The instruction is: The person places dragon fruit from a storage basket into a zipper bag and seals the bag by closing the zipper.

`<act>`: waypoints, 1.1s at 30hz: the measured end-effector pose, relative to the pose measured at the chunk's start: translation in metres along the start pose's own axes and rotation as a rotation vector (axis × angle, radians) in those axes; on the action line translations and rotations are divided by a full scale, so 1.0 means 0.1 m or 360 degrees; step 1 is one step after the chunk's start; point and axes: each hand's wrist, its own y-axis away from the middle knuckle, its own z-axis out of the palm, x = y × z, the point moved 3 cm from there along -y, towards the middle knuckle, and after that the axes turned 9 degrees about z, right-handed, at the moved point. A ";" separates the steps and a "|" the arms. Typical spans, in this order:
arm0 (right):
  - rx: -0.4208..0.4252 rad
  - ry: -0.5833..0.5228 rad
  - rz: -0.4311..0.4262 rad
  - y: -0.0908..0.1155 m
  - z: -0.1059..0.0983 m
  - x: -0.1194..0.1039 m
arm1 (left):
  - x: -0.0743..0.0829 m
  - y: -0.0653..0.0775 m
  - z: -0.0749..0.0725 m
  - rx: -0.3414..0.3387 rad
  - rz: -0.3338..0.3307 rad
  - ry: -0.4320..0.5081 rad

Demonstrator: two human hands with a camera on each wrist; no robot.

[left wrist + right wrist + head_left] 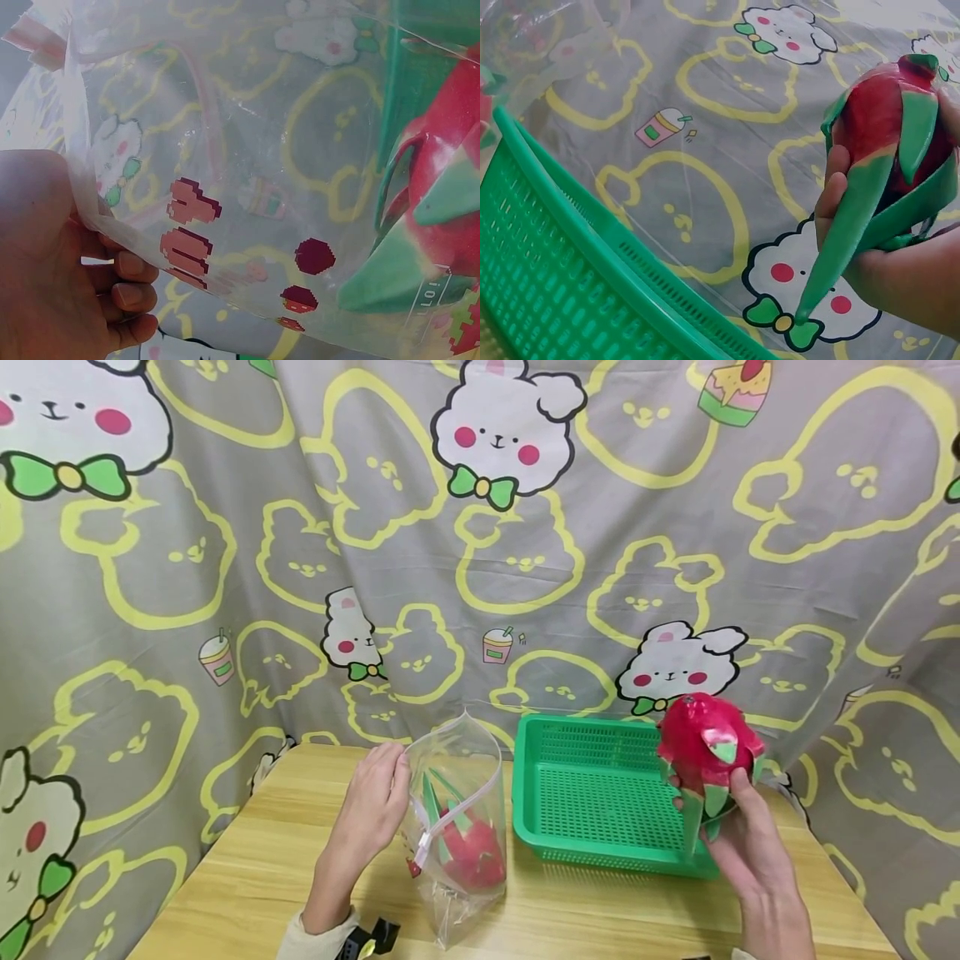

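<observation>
My right hand holds a red dragon fruit with green scales up over the right end of the green basket. In the right wrist view the fingers wrap the lower part of the dragon fruit, its long scales hanging down. At the left, my left hand pinches the upper edge of a clear zip bag, whose mouth stands wide. Another dragon fruit lies inside the bag, seen through the plastic. The left wrist view shows thumb and fingers on the bag's rim.
The perforated basket stands on the wooden table, just right of the bag. Behind the table hangs a grey curtain with cartoon prints; it also closes in both sides.
</observation>
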 end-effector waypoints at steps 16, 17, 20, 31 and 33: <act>0.0224 0.0239 0.0061 0.00 -0.08 0.07 | 0.00 0.00 -0.02 -0.0013 -0.0013 0.0007; 0.0253 0.0248 0.0067 0.00 -0.07 0.08 | 0.00 0.00 -0.02 -0.0015 -0.0016 0.0010; 0.0293 0.0204 0.0064 0.00 -0.03 0.09 | 0.00 0.01 -0.02 -0.0019 -0.0022 0.0013; 0.0116 0.0131 0.0057 -0.01 0.11 0.10 | -0.01 0.00 -0.01 -0.0021 -0.0027 0.0012; 0.0136 0.0188 0.0057 -0.01 0.11 0.10 | -0.01 0.00 -0.01 -0.0018 -0.0027 0.0013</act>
